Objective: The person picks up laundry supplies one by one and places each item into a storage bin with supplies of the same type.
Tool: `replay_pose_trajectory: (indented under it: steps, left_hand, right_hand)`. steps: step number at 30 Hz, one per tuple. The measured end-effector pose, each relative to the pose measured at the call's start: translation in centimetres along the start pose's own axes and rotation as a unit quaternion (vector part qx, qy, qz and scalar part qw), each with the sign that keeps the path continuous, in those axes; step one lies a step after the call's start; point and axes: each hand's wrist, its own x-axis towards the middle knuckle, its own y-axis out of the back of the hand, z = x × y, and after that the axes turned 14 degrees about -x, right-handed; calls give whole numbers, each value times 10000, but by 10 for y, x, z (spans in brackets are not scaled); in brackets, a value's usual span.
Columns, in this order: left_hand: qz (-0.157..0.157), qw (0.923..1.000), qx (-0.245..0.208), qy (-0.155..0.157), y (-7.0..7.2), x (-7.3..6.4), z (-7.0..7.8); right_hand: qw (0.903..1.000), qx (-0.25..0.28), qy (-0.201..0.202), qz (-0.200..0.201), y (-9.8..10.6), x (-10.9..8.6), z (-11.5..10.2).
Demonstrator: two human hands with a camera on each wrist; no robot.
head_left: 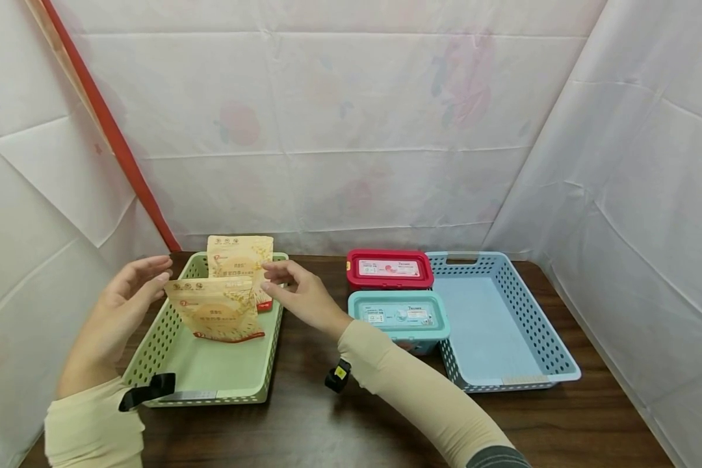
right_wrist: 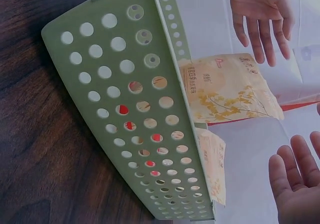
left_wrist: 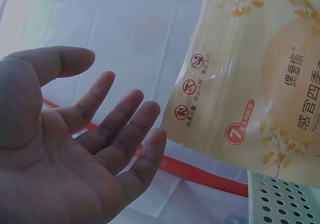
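Observation:
Two yellow stand-up pouches with leaf prints are in a green basket. The front pouch leans a little, and the back pouch stands behind it, partly covered. My left hand is at the front pouch's left side, its fingers spread and apart from the pouch in the left wrist view. On the other side, my right hand hovers over the basket's right rim, close to the pouches, with loosely bent fingers and nothing held. The right wrist view shows the fingers apart from the front pouch.
Right of the green basket, a red lidded box stands behind a teal lidded box. Beside them sits a blue basket with perforated walls. White sheeting encloses the dark wooden table at the back and sides.

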Motion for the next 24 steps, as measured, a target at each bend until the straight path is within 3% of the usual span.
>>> replay_pose_trajectory:
  steps: [8, 15, 24]
  left_hand:
    - [103, 9997, 50, 198, -10, -1, 1]
    - [-119, 9994, 184, 275, -18, 0, 1]
    - [-250, 9927, 1114, 389, -33, 0, 2]
  right_hand:
    - [9999, -54, 60, 77, 5, -3, 4]
    - [9999, -73, -54, 54, 12, -6, 9]
    - [9997, -170, -144, 107, 27, -16, 12]
